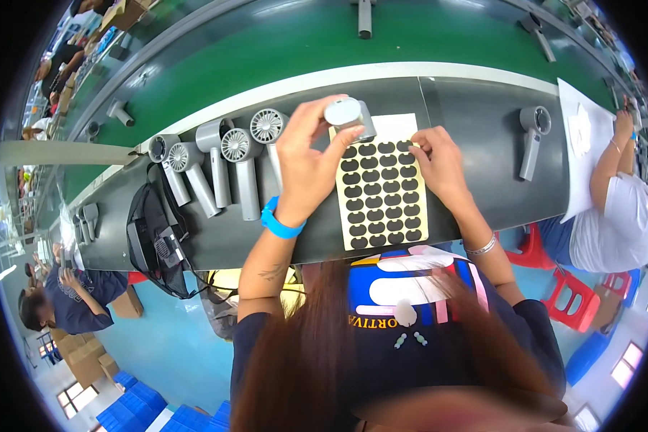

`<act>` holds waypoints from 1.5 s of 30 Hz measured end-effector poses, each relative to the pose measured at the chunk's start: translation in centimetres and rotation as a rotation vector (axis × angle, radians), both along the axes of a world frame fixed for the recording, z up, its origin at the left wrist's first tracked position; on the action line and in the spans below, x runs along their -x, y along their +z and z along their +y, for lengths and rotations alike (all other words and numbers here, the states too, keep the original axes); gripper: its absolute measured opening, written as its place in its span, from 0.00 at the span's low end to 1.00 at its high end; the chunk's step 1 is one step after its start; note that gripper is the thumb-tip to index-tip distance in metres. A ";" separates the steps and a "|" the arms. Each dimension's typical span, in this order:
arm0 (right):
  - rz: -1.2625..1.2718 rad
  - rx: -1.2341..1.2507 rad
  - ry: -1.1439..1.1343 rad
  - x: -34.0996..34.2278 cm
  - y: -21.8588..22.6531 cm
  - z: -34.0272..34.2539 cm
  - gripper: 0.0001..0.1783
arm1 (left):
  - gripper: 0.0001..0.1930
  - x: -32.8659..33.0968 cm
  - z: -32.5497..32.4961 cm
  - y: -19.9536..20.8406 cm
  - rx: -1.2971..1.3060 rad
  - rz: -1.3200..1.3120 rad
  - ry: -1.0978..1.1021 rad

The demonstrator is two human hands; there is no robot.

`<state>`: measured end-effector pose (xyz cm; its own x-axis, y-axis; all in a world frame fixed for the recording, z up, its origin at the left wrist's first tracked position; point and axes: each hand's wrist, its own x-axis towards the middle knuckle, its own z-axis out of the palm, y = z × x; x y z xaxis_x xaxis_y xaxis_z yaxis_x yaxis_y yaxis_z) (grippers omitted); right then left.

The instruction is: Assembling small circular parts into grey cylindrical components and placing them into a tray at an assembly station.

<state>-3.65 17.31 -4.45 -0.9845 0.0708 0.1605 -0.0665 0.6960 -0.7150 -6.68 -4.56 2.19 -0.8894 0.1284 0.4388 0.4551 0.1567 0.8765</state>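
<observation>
My left hand (306, 158), with a blue band on the wrist, grips a grey handheld fan (368, 124). The fan's pale round end faces up, and much of its body is hidden by the fingers. Below it on the dark bench lies a sheet of stickers (379, 181), pale yellow with rows of black rounded pieces. At the sheet's upper right corner, my right hand (441, 162) has thumb and forefinger pinched together at the edge of a black sticker (405, 146). Whether that sticker is lifted cannot be seen.
Several grey handheld fans (239, 147) lie left of my hands, beside a black bag (151, 223). Another fan (532, 140) lies on the right. Beyond the bench runs a green conveyor belt (281, 61) carrying fans. A co-worker (623, 194) sits at the right; another person (79, 295) works at left.
</observation>
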 end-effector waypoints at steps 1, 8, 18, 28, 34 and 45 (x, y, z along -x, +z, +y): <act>0.016 -0.017 0.020 0.1 0.0 0.0 0.08 | 0.19 -0.2 0.4 -0.5 -0.006 -0.008 -0.019; -0.051 0.012 -0.003 0.5 0.2 -0.4 0.06 | 0.17 0.0 1.5 -1.2 0.018 -0.003 0.099; -0.193 0.156 0.069 -0.2 1.2 0.5 0.02 | 0.17 -0.2 2.2 -1.2 0.135 0.076 0.114; -0.097 0.720 0.159 -0.9 8.9 2.1 0.08 | 0.23 -2.0 2.7 -0.3 0.110 -0.074 0.045; -0.042 0.838 0.252 -1.5 12.0 -1.1 0.21 | 0.22 -2.9 2.7 0.1 -0.124 -0.112 -0.144; -0.132 0.789 0.267 -1.7 12.4 -1.6 0.18 | 0.21 -3.4 2.1 0.2 -0.223 -0.287 -0.368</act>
